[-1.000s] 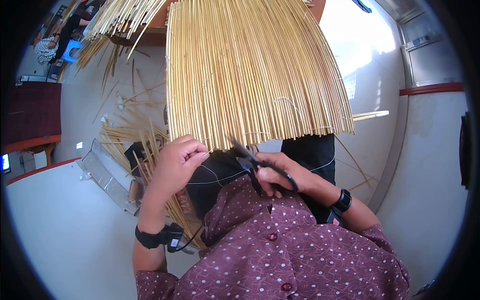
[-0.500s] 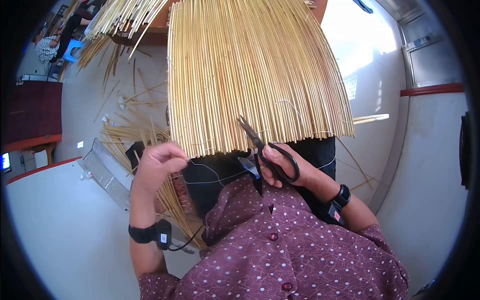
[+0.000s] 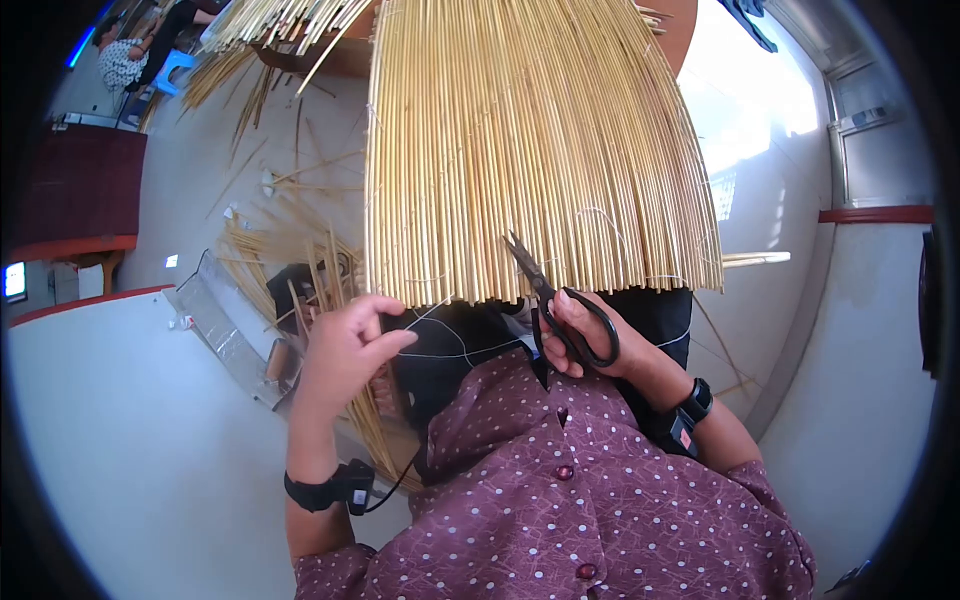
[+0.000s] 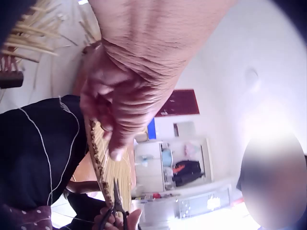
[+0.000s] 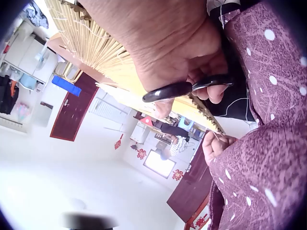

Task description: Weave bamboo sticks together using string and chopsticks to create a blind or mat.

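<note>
A maroon dotted shirt (image 3: 600,490) fills the bottom of the head view, with a black strap (image 3: 325,490) round the left wrist and a dark band (image 3: 693,403) round the right.

The left hand (image 3: 345,352) is held just below the lower left corner of the reed mat (image 3: 530,150), over the black cloth (image 3: 440,375) on the lap. Its fingers are curled in, thumb and fingertips brought together. They appear to pinch the white thread (image 3: 455,352), though the thread is too thin at that point to be sure. From the hand the thread runs rightward across the black cloth toward the right hand; the left wrist view shows it as a pale line over the dark fabric (image 4: 45,158).

The right hand (image 3: 585,340) grips a pair of black scissors (image 3: 560,305), its fingers curled through the handle loops, as the right wrist view also shows (image 5: 187,88). The blades point up and away, close together, with their tips lying over the mat's cut lower edge, near its middle.

The mat hangs in front of the person, its stalks running side by side down to an even bottom edge, with thin binding threads crossing near that edge.

Beyond it on the left, loose reeds (image 3: 285,250) lie scattered on the pale floor. Farther off, another bundle of reeds (image 3: 285,18) juts over a wooden edge, and a blue stool (image 3: 180,62) stands in the far corner.
</note>
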The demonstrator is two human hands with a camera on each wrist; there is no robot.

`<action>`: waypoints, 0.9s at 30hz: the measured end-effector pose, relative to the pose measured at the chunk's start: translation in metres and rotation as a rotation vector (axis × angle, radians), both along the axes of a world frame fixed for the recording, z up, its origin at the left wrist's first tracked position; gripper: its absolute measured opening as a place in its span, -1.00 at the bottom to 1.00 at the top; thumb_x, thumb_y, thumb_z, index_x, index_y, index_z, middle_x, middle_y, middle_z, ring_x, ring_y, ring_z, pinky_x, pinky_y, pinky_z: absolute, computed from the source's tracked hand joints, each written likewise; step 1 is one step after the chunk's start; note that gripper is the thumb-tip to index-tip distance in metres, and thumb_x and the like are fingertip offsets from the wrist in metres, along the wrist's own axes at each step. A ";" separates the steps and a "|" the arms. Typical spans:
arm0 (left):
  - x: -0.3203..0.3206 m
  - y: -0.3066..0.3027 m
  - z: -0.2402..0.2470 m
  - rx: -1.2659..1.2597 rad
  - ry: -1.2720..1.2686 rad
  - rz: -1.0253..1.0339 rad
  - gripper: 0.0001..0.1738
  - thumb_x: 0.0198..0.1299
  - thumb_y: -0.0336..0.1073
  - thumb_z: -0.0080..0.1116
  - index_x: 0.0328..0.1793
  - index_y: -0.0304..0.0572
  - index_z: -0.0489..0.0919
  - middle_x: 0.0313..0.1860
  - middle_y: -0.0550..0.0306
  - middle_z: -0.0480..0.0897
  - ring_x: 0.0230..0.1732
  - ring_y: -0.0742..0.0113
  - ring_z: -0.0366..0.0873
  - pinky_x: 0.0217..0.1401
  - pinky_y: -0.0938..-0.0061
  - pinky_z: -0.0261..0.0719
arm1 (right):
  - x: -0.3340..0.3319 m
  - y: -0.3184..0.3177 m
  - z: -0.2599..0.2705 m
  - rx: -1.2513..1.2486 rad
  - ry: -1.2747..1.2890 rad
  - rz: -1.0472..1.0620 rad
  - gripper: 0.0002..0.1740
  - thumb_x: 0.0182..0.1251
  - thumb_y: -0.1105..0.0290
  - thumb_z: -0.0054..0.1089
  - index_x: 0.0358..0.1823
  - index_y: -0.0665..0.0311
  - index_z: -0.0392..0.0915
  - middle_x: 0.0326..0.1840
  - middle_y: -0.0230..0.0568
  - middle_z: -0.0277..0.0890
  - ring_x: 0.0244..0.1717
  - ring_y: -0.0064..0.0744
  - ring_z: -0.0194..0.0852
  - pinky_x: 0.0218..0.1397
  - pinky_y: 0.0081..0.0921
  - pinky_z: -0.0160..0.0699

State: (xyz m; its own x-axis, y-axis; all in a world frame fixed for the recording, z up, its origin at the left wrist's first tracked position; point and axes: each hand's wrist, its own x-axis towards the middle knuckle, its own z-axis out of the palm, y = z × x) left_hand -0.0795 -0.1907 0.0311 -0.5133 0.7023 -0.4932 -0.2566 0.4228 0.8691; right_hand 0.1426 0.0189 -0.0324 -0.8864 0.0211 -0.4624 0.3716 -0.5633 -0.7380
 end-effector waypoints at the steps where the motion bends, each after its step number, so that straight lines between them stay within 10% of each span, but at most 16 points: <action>1: 0.009 0.009 0.012 -0.151 0.313 -0.165 -0.96 0.12 -0.45 0.25 -0.34 -0.28 0.65 -0.57 0.29 0.48 -0.51 0.51 0.41 -0.39 0.56 0.40 | 0.000 0.000 -0.001 0.005 -0.009 -0.002 -0.36 0.47 -0.20 -0.25 -0.33 0.33 0.38 -0.62 -0.30 0.34 -0.68 -0.53 0.33 -0.64 -0.61 0.32; 4: 0.011 0.007 0.005 -0.172 0.705 -0.399 -0.88 0.12 -0.44 0.25 -0.23 -0.36 0.65 -0.46 0.24 0.64 -0.47 0.50 0.51 -0.36 0.57 0.46 | -0.001 0.000 0.001 0.015 -0.005 0.004 -0.35 0.48 -0.20 -0.26 -0.33 0.33 0.38 -0.62 -0.31 0.34 -0.68 -0.53 0.33 -0.64 -0.62 0.32; 8: -0.012 -0.015 -0.014 -0.030 0.102 -0.332 -0.87 0.15 -0.45 0.24 -0.45 -0.30 0.62 -0.65 0.30 0.44 -0.51 0.50 0.36 -0.43 0.62 0.34 | 0.001 0.001 -0.002 -0.042 -0.015 -0.012 -0.34 0.45 -0.23 -0.25 -0.34 0.33 0.38 -0.62 -0.32 0.34 -0.67 -0.53 0.34 -0.65 -0.63 0.32; 10: -0.023 -0.033 -0.040 0.872 -0.561 0.098 -0.76 0.21 -0.34 0.24 -0.53 -0.15 0.53 -0.57 0.30 0.44 -0.41 0.42 0.38 -0.30 0.53 0.43 | 0.003 0.000 -0.004 -0.057 -0.012 -0.046 -0.33 0.44 -0.25 -0.24 -0.34 0.32 0.38 -0.62 -0.32 0.34 -0.66 -0.53 0.35 -0.65 -0.64 0.32; 13: -0.033 -0.059 -0.046 0.944 -0.652 0.275 -0.84 0.24 -0.32 0.23 -0.36 -0.09 0.48 -0.53 0.29 0.26 -0.43 0.46 0.22 -0.29 0.62 0.39 | 0.003 0.002 -0.002 0.014 -0.010 -0.050 -0.34 0.41 -0.27 -0.21 -0.38 0.28 0.35 -0.61 -0.31 0.33 -0.67 -0.56 0.32 -0.68 -0.66 0.23; 16: -0.064 -0.112 -0.077 0.794 -0.525 0.521 -0.89 0.30 -0.29 0.16 -0.16 -0.10 0.50 -0.30 0.26 0.45 -0.32 0.41 0.36 -0.18 0.51 0.47 | 0.010 0.011 -0.001 0.094 0.030 0.105 -0.38 0.42 -0.23 -0.18 -0.36 0.27 0.35 -0.60 -0.33 0.34 -0.63 -0.56 0.37 -0.66 -0.68 0.28; 17: -0.080 -0.146 -0.099 0.182 -0.206 0.871 -0.77 0.33 -0.28 0.12 0.03 -0.19 0.51 -0.13 0.14 0.55 -0.11 0.32 0.49 0.01 0.46 0.50 | 0.015 0.009 0.001 0.096 0.025 0.155 -0.40 0.40 -0.22 -0.11 -0.33 0.26 0.35 -0.60 -0.33 0.36 -0.61 -0.57 0.40 -0.64 -0.69 0.34; 18: -0.073 -0.143 -0.095 0.178 -0.212 0.869 -0.77 0.33 -0.28 0.12 0.03 -0.19 0.51 -0.13 0.14 0.55 -0.11 0.32 0.49 0.01 0.46 0.50 | 0.020 0.007 0.000 0.090 0.061 0.158 -0.42 0.39 -0.21 -0.07 -0.31 0.26 0.35 -0.61 -0.33 0.36 -0.60 -0.57 0.41 -0.63 -0.68 0.36; 21: -0.038 -0.103 -0.068 -0.277 0.909 0.614 -0.61 0.25 -0.37 0.16 0.19 -0.32 0.48 0.20 -0.04 0.51 0.24 0.21 0.46 0.27 0.37 0.40 | 0.031 0.007 0.002 0.105 0.062 0.127 -0.43 0.38 -0.19 -0.05 -0.30 0.26 0.35 -0.60 -0.33 0.36 -0.60 -0.57 0.41 -0.63 -0.68 0.35; 27: 0.052 0.049 -0.009 0.190 1.153 -0.325 -0.68 -0.04 -0.49 0.31 -0.08 -0.30 0.60 -0.02 -0.04 0.59 0.05 0.06 0.55 0.15 0.38 0.46 | 0.046 0.010 -0.002 0.058 0.057 0.070 -0.47 0.34 -0.14 0.07 -0.29 0.26 0.34 -0.61 -0.33 0.37 -0.62 -0.59 0.39 -0.63 -0.69 0.33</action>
State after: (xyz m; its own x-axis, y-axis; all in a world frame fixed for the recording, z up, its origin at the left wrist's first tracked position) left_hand -0.0272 -0.1415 0.0219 -0.3693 0.8917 0.2619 0.8033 0.1646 0.5723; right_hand 0.1883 0.0285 -0.0339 -0.9117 -0.0164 -0.4106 0.3646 -0.4931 -0.7899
